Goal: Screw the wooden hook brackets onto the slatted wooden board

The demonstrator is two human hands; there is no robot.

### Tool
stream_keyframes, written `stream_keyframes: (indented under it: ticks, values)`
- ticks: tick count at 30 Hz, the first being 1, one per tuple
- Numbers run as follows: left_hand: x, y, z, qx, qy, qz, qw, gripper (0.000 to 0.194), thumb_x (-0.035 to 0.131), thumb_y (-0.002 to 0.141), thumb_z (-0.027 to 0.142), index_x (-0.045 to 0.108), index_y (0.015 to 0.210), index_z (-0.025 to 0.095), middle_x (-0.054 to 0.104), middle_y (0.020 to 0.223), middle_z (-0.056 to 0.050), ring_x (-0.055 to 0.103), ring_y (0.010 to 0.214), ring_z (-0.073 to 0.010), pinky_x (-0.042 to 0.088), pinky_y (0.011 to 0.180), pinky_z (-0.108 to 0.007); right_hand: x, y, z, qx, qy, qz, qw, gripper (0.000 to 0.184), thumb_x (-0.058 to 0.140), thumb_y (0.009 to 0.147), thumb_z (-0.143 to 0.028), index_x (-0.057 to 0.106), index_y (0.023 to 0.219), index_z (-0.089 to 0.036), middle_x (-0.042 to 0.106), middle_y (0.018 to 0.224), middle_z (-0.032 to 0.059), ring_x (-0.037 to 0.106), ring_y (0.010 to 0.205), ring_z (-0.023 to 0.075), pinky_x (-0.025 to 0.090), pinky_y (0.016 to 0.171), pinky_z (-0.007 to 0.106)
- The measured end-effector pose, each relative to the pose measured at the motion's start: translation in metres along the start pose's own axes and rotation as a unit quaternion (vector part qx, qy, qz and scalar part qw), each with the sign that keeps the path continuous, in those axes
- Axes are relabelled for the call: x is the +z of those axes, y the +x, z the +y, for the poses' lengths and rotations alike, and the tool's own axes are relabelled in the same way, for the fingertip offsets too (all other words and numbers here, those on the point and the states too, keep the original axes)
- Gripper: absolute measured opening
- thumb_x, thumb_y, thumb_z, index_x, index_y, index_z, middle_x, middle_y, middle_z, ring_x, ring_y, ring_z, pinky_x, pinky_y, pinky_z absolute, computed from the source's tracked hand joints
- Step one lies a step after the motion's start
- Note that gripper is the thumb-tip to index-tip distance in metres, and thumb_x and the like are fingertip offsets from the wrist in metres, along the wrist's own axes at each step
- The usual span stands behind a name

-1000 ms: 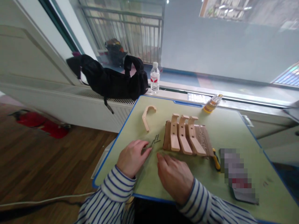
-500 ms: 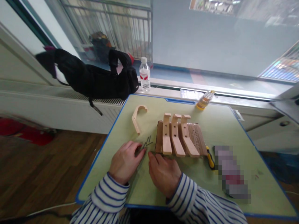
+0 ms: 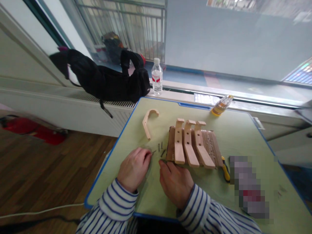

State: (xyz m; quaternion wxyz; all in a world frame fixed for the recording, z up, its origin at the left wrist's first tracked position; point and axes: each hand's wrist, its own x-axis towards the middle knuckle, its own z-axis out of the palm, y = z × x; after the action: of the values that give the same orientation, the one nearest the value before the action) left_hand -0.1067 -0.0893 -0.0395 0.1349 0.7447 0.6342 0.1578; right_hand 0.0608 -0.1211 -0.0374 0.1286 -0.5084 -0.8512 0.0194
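Observation:
My left hand (image 3: 135,167) rests on the tabletop with thumb and fingertips pinched together; a thin dark screw (image 3: 153,152) sticks out from them. Several more loose screws (image 3: 161,146) lie just beyond, between that hand and the cardboard. My right hand (image 3: 175,182) is closed, its curled fingers at the front left corner of a corrugated cardboard piece (image 3: 172,143); whatever they may hold is hidden. Across the cardboard lie three bent wooden hooks, left (image 3: 179,151), middle (image 3: 190,152) and right (image 3: 202,151), each with two holes. A fourth wooden hook (image 3: 147,124) lies apart at the back left.
A yellow-and-black screwdriver (image 3: 226,172) lies right of the cardboard, beside a blurred-out long object (image 3: 248,188). A bottle with yellow contents (image 3: 221,105) stands at the table's back edge. On the sill are a water bottle (image 3: 157,78) and a black bag (image 3: 114,84).
The screws, bunched at my left fingertips before, now lie more spread out, with one at the pinched fingers. My right hand stays by the cardboard corner. The whole view has shifted slightly.

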Motion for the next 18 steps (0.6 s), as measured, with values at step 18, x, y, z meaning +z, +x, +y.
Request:
stream_keyframes:
  ticks: [18]
  values:
    - [-0.023,-0.016,0.03,-0.12,-0.44,-0.025,0.89,0.028,0.058,0.077,0.039,0.067,0.084,0.013,0.066,0.072,-0.002,0.058,0.066,-0.0141,0.046,0.06,-0.022,-0.019,-0.006,-0.007,-0.025,0.162,0.224,0.961,0.023,0.051,0.087,-0.019,0.058,0.107,-0.013,0.07,0.091,0.0065,0.066,0.081,0.013,0.052,0.074,0.022]
